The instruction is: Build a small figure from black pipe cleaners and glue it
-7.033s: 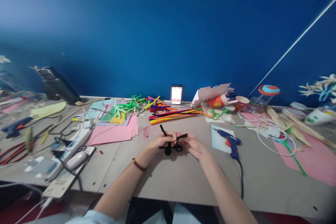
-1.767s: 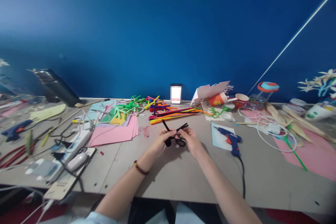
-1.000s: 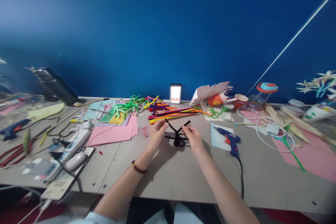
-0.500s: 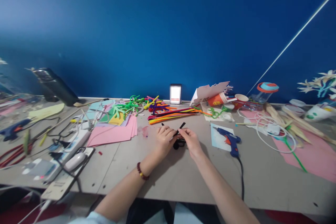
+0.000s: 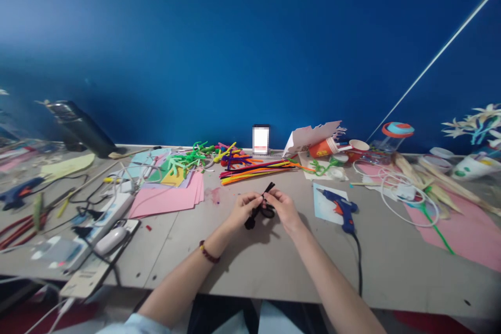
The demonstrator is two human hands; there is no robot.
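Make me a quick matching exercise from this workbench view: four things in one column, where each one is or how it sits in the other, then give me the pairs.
Things:
1. Black pipe cleaner
2. Blue hot glue gun
3. Beaded bracelet
4. Orange-red paper cup

Places or states:
A. Lying on its side
B. Around the left wrist
C. Resting on a pale blue card
D. Pinched between the left hand and right hand

Pairs: 1-D, 2-C, 3-B, 4-A
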